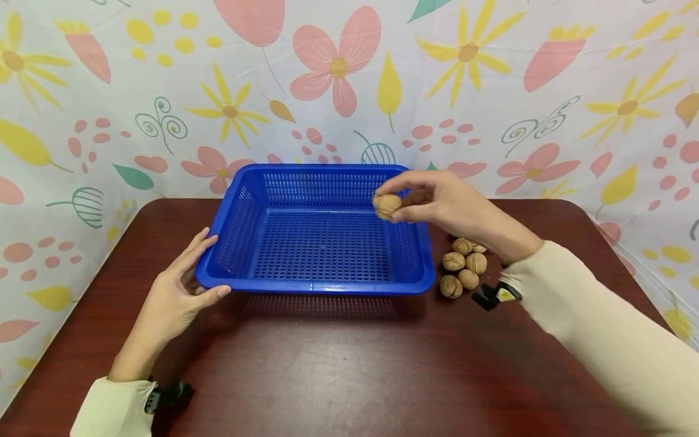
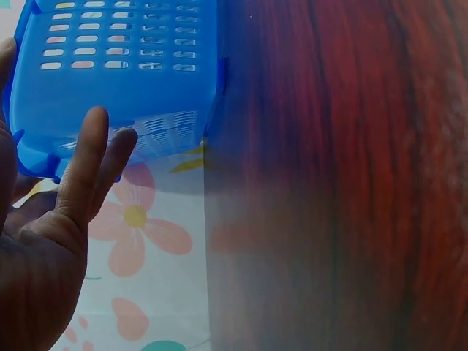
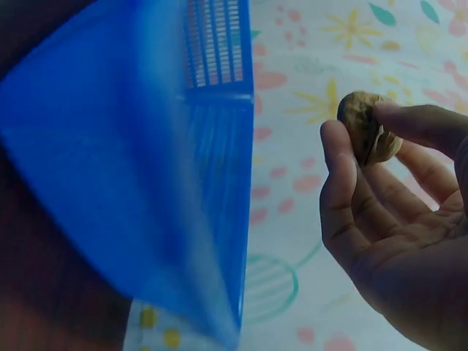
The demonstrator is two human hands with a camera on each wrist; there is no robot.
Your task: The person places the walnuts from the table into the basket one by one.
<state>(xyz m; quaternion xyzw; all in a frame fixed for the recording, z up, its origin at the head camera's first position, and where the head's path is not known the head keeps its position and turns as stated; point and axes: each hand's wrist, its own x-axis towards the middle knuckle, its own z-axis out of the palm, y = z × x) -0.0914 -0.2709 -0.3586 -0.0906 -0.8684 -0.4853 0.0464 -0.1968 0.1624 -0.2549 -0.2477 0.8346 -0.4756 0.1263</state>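
A walnut (image 1: 387, 206) is pinched between the thumb and fingertips of my right hand (image 1: 437, 197), above the right side of a blue plastic basket (image 1: 314, 286). The right wrist view shows the same walnut (image 3: 362, 126) at the fingertips, outside the near blue wall. My left hand (image 1: 172, 291) touches the basket's front left corner, thumb by the front rim and fingers along the left side. Those fingers (image 2: 84, 164) look fairly straight in the left wrist view. No walnuts show on the basket's slotted floor.
Several walnuts (image 1: 453, 261) lie in a small group on the dark wooden table (image 1: 327, 364), just right of the basket and partly behind my right wrist. A floral cloth (image 1: 338, 67) hangs behind the table and along its sides.
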